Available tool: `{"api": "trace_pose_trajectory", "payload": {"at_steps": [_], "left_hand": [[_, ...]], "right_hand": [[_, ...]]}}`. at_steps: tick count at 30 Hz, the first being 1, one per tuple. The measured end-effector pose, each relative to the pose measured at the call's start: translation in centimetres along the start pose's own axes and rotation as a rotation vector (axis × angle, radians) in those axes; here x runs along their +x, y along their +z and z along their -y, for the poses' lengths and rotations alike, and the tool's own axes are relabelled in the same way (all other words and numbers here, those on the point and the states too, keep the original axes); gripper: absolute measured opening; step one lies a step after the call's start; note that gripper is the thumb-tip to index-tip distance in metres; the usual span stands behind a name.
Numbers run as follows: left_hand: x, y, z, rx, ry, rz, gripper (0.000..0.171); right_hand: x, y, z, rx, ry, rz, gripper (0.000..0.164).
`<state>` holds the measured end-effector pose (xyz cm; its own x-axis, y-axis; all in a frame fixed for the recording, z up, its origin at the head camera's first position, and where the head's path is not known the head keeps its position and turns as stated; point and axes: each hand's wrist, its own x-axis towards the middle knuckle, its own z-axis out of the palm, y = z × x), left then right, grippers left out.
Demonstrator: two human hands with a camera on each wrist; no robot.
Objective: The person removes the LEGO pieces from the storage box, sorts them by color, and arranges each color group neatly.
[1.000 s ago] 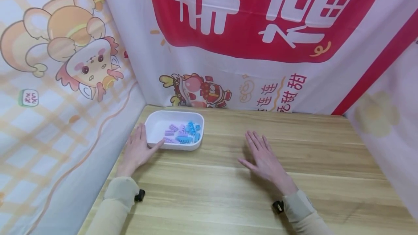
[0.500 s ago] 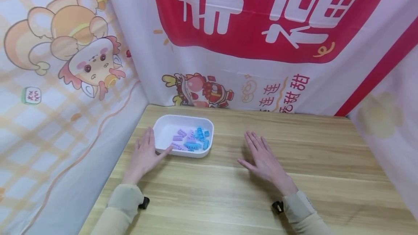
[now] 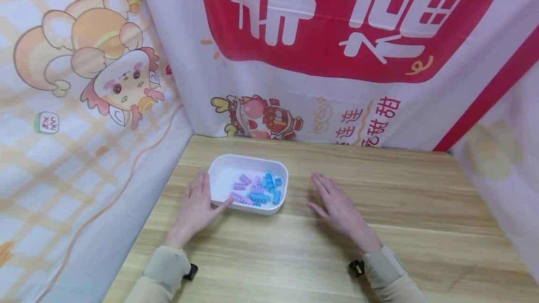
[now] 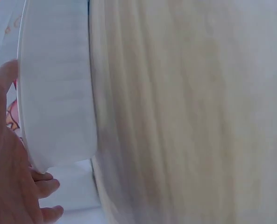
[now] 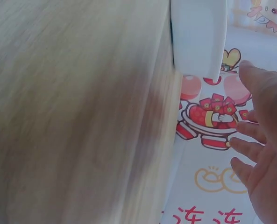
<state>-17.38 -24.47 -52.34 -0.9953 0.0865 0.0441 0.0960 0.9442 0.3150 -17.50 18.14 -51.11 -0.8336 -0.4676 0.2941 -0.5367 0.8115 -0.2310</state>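
Note:
A white plastic tray (image 3: 216, 179) with rounded corners sits on the wooden table, holding lilac toy bricks (image 3: 241, 182) and blue toy bricks (image 3: 269, 181). My left hand (image 3: 195, 207) lies along its left end, fingers extended against the side and thumb reaching to the front rim. In the left wrist view the thumb meets the rim of the tray (image 4: 59, 84) and the fingers pass beyond its corner. To the right of the tray my right hand (image 3: 338, 207) hovers over the table, fingers extended and holding nothing; a gap separates it from the tray.
The wooden table (image 3: 294, 265) ends at a white cloth backdrop (image 3: 311, 69) with red print. Another printed cloth (image 3: 84, 153) closes off the left side, and a pale cloth (image 3: 505, 191) hangs at the right. A black band piece (image 3: 357, 268) shows at the right wrist.
The tray has slid right and toward me, with my left hand moving along against it. My right hand stays in nearly the same place.

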Motion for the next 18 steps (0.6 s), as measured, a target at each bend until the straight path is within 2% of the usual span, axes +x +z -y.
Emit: {"api": "trace_pose_trajectory", "payload": {"at_steps": [7, 13, 18], "left_hand": [[-0.4, -0.8, -1.4, 0.027, 0.046, -0.006, 0.135], [-1.0, -0.6, -1.4, 0.027, 0.046, 0.041, 0.133], [-1.3, -0.3, -1.6, 0.021, 0.044, 0.048, 0.134]], "right_hand": [[1.4, -0.7, 1.8, 0.084, -0.064, -0.055, 0.081], [2.9, -0.2, 4.0, 0.18, -0.074, 0.012, 0.082], [4.1, 0.9, 5.4, 0.222, -0.091, 0.065, 0.081]]}}
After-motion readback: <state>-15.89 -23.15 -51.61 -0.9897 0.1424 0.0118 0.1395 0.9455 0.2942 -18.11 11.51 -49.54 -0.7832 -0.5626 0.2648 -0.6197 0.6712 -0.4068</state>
